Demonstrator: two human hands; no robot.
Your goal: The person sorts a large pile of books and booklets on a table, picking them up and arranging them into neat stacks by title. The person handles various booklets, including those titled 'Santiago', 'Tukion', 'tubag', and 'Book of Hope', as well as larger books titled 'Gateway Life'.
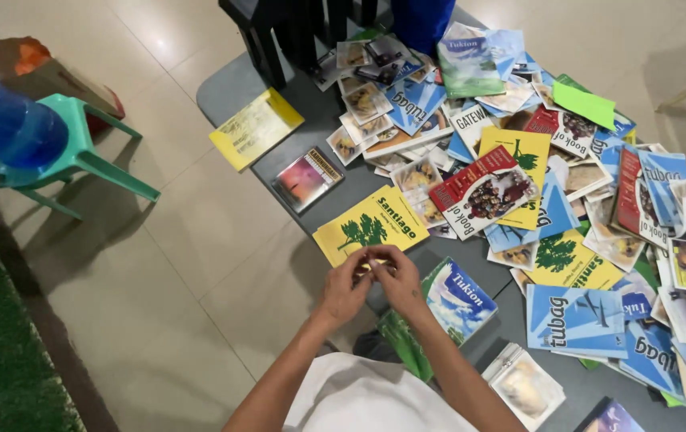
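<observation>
Left hand (344, 290) and right hand (396, 278), fingertips together pinching the near edge of a yellow tree-cover booklet (371, 224) just ahead; green-and-blue booklet (447, 308) right of them; grip best kept light at the edge, avoiding creased pages.

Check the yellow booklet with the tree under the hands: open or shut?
Shut. The yellow booklet lies flat on the grey table, front cover up, no inner pages showing. Left hand and right hand meet at its near edge.
</observation>
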